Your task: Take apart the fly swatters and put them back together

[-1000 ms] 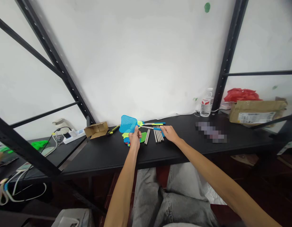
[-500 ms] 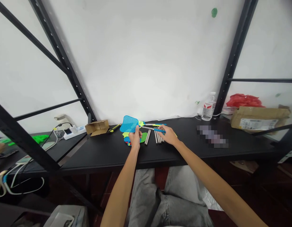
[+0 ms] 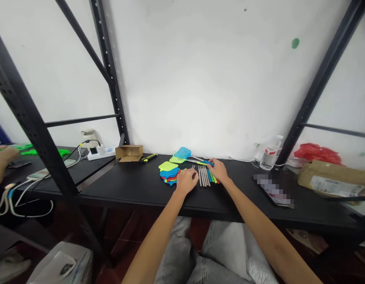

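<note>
My left hand (image 3: 186,181) is closed at a thin metal tube (image 3: 193,167), whose end sticks out past the fingertips. My right hand (image 3: 218,170) pinches the blue handle (image 3: 208,162) of a fly swatter whose blue mesh head (image 3: 183,152) lies toward the wall. Partly under it is a yellow-green fly swatter (image 3: 176,159). Between my hands, several silver tubes (image 3: 203,176) lie in a row. Coloured handles (image 3: 212,177) lie beside them, partly behind my right hand. Left of my left hand sits a pile of loose swatter heads (image 3: 168,172), yellow-green, blue and red.
On the black table (image 3: 123,189) are an open cardboard box (image 3: 129,153), a yellow-black cutter (image 3: 149,157), a water bottle (image 3: 270,154), a blurred flat item (image 3: 272,191) and a brown carton (image 3: 333,180). Another person's hand (image 3: 4,159) is at far left. Black uprights stand on both sides.
The blue swatter has gone from my left hand to the table by the wall. My left hand has moved down to the tubes. My right hand stays at the blue handle. The view has shifted.
</note>
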Tool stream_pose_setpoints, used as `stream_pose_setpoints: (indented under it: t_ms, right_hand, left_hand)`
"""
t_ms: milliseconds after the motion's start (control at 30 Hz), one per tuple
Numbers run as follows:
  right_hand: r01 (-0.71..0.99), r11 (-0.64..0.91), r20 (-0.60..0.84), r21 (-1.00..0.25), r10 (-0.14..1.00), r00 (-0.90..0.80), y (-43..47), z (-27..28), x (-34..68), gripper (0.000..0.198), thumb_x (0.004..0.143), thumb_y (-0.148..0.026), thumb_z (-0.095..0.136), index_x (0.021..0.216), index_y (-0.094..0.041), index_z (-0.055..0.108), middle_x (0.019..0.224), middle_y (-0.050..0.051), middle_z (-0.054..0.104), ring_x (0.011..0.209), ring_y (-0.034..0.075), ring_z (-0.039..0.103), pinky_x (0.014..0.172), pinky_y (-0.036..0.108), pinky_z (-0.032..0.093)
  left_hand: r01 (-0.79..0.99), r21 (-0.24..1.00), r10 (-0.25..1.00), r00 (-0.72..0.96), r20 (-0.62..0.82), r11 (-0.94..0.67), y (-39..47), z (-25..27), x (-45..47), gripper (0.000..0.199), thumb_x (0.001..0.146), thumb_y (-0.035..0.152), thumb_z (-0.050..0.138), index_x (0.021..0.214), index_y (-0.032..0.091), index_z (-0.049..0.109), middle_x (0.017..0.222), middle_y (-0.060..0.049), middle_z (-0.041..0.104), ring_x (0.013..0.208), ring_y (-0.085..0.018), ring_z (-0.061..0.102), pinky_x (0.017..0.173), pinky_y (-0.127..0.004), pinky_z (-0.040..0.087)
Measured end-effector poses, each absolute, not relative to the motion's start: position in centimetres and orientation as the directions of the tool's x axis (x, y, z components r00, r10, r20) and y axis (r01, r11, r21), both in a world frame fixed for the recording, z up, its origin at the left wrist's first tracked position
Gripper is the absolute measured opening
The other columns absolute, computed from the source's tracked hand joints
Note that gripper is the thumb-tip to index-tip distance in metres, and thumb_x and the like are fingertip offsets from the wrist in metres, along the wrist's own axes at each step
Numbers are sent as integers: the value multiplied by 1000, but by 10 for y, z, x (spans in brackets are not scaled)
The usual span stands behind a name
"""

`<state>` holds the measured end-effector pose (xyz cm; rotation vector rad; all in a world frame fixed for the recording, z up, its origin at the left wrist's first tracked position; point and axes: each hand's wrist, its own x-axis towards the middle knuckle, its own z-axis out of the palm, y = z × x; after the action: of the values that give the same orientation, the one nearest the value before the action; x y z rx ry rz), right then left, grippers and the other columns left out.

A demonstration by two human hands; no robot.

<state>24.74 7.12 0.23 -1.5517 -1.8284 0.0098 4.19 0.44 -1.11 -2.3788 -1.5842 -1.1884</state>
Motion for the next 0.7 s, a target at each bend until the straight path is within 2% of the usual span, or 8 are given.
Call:
stream_pose_setpoints:
  t_ms: [133,267,433,567,700]
  right_hand:
    - [891,268,475,-367,878,-69,95,9,239,22,90,-32,55,107,-22,65,105,6,72,96,23,64,77,28,42]
    - [932,225,442,-285,894,-81,113,4,232,23,91,-32,54,107,-22,68,107,7,71,99,23,64,82,30,43]
    - [956,157,406,-246,913,-45,122,-4,235,21,92,-31,54,99,-22,73,107,7,72,102,23,64,84,30,44]
    - [931,236,471,-279,878,-81,115,-7,246,25,93,-31,53,106,-21,72,106,7,71,100,21,64,87,30,44]
    - [898,332,552,-289,824,-127,91,-11,270,27,93,-33,50,105,-22,71,108,7,70,102,21,62,92,31,44]
  left_hand:
    - [829,231,735,280,617,-510,8,-20,44,27,89,33,56,106,23,73,114,-7,71,106,-25,62,97,-37,44]
    - [843,204,769,320,553,-498,12,-27,45,34,91,40,53,115,23,71,131,-9,64,115,-28,60,102,-43,44]
    - [844,204,781,332,529,-496,10,-26,44,35,94,41,49,113,23,73,126,-8,67,114,-28,61,101,-43,45]
    - [839,206,774,331,540,-503,8,-25,44,34,94,40,48,109,23,74,118,-8,69,108,-28,63,98,-42,46]
    - [837,205,771,335,542,-508,10,-26,43,34,94,40,47,106,22,74,119,-8,69,106,-27,63,96,-41,47]
